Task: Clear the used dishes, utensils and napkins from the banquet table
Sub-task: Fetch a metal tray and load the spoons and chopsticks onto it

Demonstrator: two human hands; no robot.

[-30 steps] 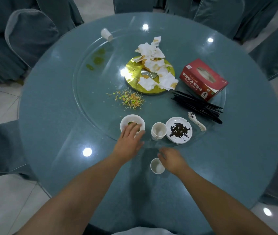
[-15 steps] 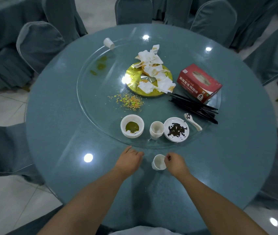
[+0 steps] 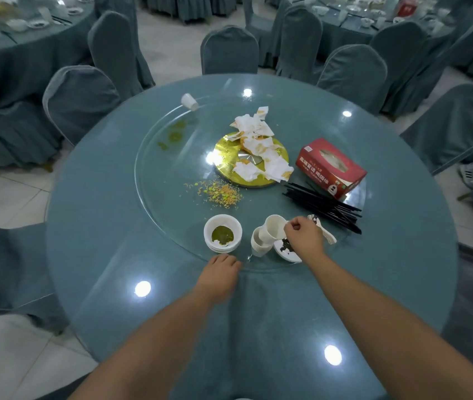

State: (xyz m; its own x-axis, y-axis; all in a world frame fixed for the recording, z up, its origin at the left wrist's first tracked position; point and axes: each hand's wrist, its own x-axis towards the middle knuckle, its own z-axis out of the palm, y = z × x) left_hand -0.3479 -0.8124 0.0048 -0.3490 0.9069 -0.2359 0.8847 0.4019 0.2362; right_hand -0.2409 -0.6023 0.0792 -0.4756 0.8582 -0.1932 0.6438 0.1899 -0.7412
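My right hand (image 3: 304, 239) pinches the rim of a white paper cup (image 3: 272, 229), tilted just above a stack of paper cups (image 3: 258, 245) on the glass turntable (image 3: 157, 180). Under that hand lies a white plate with dark scraps (image 3: 287, 252), partly hidden. A stack of white bowls with green sauce (image 3: 223, 233) stands to the left. My left hand (image 3: 219, 274) rests on the table at the turntable's near edge, fingers curled, holding nothing. Black chopsticks (image 3: 324, 206) and a white spoon (image 3: 326, 232) lie to the right. Soiled napkins (image 3: 258, 145) cover the gold centre disc (image 3: 226, 157).
A red tissue box (image 3: 330, 166) sits at the right of the turntable. A tipped paper cup (image 3: 189, 101) lies at its far edge. Food crumbs (image 3: 218, 193) and green smears (image 3: 174, 135) mark the glass. Covered chairs (image 3: 229, 50) ring the round table (image 3: 99, 255).
My right hand has lifted the paper cup off the table in front of me and carried it forward over the cup stack. My left hand drew back from the bowls to the turntable's edge.
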